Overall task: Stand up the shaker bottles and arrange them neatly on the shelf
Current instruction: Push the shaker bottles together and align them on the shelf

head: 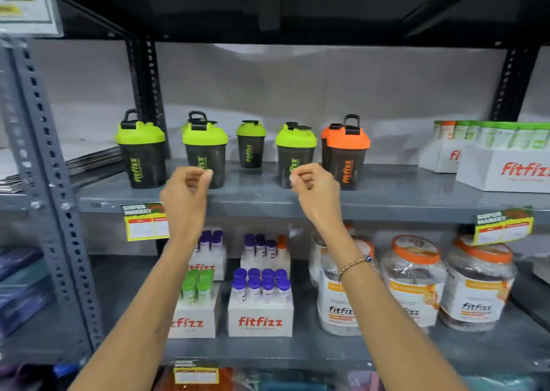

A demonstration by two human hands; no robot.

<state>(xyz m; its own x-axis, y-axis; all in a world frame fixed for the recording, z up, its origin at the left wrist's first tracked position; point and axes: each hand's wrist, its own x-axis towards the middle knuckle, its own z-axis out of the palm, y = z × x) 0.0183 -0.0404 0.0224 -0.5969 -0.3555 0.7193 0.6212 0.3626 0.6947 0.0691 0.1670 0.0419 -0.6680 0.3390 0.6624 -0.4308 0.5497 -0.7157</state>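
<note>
Several dark shaker bottles stand upright in a row on the grey shelf [387, 194]. Green lids top the far-left bottle [141, 152], the second bottle [205, 155], a smaller one set further back [251, 143] and a fourth [293, 152]. An orange-lidded bottle [346, 155] stands at the right end, with another orange one partly hidden behind it. My left hand [186, 191] hovers in front of the second bottle, fingers curled, holding nothing. My right hand [315, 188] is curled the same way between the fourth bottle and the orange one, touching neither.
White fitfizz boxes [503, 167] with green tubes sit at the shelf's right. The lower shelf holds boxes of purple-capped tubes [260, 298] and large orange-lidded jars [413, 283]. A perforated grey upright [50, 164] stands at left. Price tags [143, 221] hang off the shelf edge.
</note>
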